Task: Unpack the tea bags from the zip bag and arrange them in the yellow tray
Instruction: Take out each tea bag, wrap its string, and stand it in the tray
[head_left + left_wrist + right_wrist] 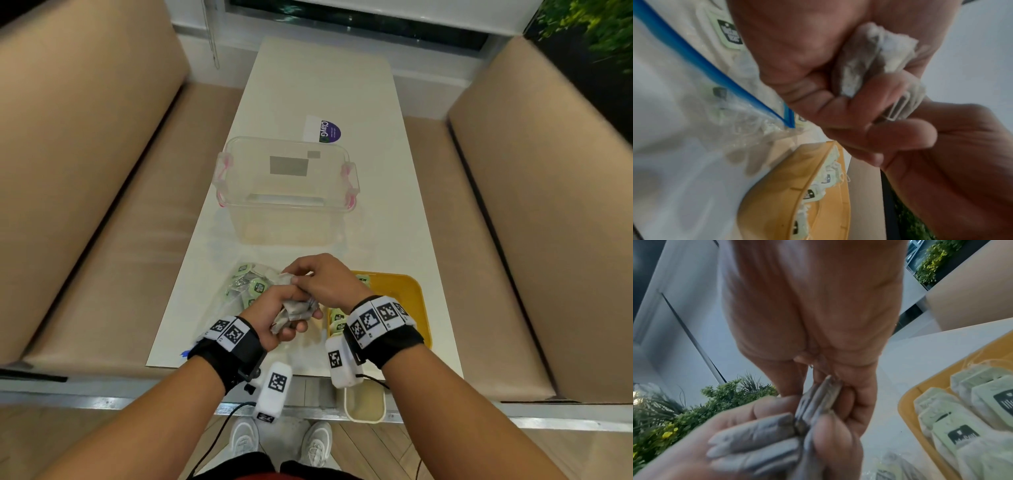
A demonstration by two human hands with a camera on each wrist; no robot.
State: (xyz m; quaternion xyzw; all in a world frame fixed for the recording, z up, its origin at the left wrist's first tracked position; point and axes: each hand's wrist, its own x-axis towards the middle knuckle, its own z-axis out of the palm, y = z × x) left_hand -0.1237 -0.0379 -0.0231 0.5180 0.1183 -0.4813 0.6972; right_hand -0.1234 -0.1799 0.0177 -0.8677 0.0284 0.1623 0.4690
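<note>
My left hand (294,325) grips a bunch of tea bags (298,309) above the table's near end, its fingers curled round them (859,65). My right hand (296,279) reaches over from the right and pinches the top of that bunch (818,400). Under and left of the hands lies the clear zip bag (245,286), with a blue zip strip (694,53) and more green-tagged tea bags inside. The yellow tray (409,291) sits at the right under my right wrist. Several tea bags (953,426) lie in a row along its near left side.
A clear plastic box (287,185) with pink latches stands mid-table, beyond the hands. A white card with a purple sticker (325,132) lies behind it. Beige benches (85,205) flank the white table (376,222). A small cream container (364,406) sits below the table's near edge.
</note>
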